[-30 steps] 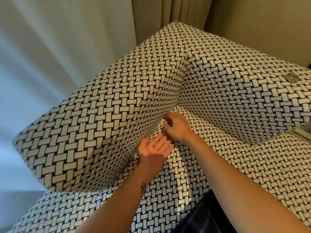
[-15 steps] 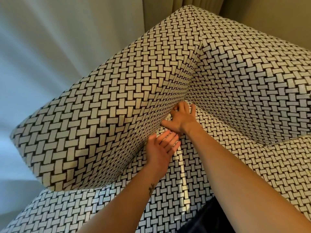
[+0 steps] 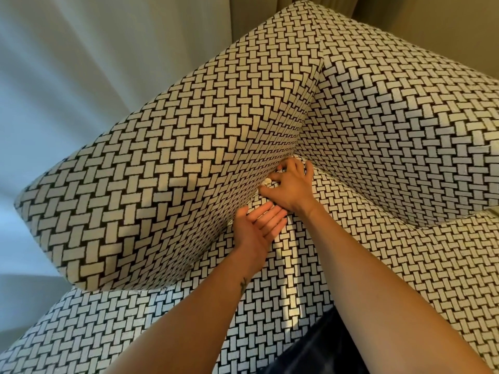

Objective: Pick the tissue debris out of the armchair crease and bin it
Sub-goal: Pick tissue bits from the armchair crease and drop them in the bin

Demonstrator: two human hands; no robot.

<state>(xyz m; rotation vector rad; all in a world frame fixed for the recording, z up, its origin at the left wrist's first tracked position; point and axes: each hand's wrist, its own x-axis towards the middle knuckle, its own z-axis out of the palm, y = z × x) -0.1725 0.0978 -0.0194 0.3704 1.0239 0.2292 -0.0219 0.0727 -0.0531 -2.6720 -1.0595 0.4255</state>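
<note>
The armchair [image 3: 167, 168] is covered in black-and-white woven-pattern fabric. My right hand [image 3: 293, 186] reaches into the crease where the left arm meets the seat, near the back corner. A small white bit of tissue [image 3: 267, 181] shows between its thumb and forefinger, right at the crease. My left hand [image 3: 256, 229] lies just in front, palm up and fingers apart, cupped under the right hand, with nothing visible in it. No bin is in view.
The chair's back cushion [image 3: 405, 117] rises to the right of the crease and the seat [image 3: 378, 265] spreads below. Pale curtains [image 3: 81, 63] hang behind the chair on the left. Dark clothing [image 3: 318, 352] shows at the bottom edge.
My right hand moved further along the crease toward the back corner and now pinches a white tissue bit. My left hand stayed cupped below it. The view shifted closer.
</note>
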